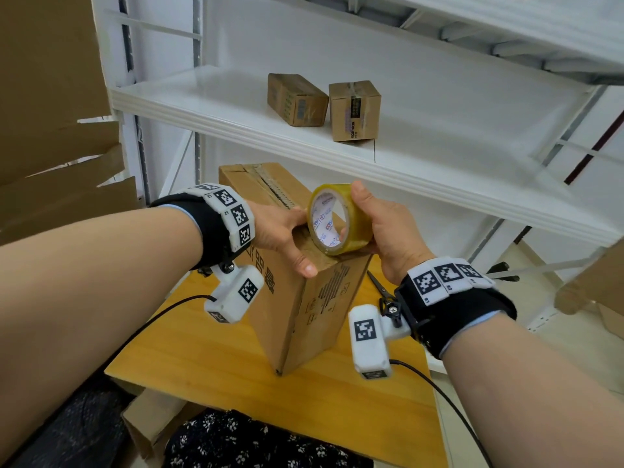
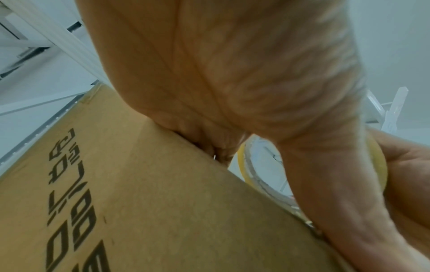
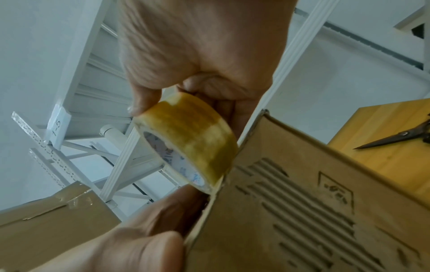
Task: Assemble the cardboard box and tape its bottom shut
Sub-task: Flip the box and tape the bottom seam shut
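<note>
A tall brown cardboard box stands on the wooden table, its closed flaps facing up with an old tape seam along the top. My left hand lies flat on the box's top, thumb stretched to the near corner. My right hand grips a yellowish tape roll on edge at the top's near right edge, thumb over the rim and a finger through the core. In the right wrist view the tape roll touches the box at its top corner. Any tape between roll and box is hidden.
Dark scissors lie on the table just right of the box. A white shelf behind carries two small cardboard boxes. Flattened cardboard leans at the left. Wrist-camera cables hang over the table.
</note>
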Demonstrator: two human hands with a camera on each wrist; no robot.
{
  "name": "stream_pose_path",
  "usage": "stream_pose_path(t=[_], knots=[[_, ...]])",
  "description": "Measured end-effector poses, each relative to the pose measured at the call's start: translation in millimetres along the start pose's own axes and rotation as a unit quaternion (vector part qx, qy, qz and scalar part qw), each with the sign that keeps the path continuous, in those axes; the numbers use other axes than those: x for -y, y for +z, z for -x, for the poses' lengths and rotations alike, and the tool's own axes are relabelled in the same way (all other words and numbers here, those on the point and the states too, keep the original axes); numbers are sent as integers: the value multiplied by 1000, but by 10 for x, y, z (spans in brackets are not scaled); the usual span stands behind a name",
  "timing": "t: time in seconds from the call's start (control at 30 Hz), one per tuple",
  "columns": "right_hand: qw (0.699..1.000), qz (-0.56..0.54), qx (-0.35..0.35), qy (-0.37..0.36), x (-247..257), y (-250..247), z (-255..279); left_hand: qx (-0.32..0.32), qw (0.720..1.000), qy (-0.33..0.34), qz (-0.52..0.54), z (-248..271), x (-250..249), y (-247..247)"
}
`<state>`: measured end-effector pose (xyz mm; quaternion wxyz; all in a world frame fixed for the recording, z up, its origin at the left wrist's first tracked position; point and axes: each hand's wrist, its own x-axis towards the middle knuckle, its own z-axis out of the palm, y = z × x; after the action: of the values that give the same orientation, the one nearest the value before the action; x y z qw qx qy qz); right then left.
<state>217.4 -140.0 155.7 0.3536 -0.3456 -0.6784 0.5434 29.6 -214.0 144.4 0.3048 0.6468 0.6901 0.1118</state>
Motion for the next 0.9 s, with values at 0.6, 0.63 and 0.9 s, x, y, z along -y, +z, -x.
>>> stream_pose_path(t=[0.6, 0.63, 0.9], knots=[[995, 59, -58, 58, 202, -205, 263, -27, 998, -18, -45, 74, -38, 46], [994, 67, -55, 66, 214, -220, 288, -23, 998, -20, -49, 68, -33, 42], [988, 121, -46, 80, 244, -309, 406, -17, 996, -25, -81, 80, -41, 38]])
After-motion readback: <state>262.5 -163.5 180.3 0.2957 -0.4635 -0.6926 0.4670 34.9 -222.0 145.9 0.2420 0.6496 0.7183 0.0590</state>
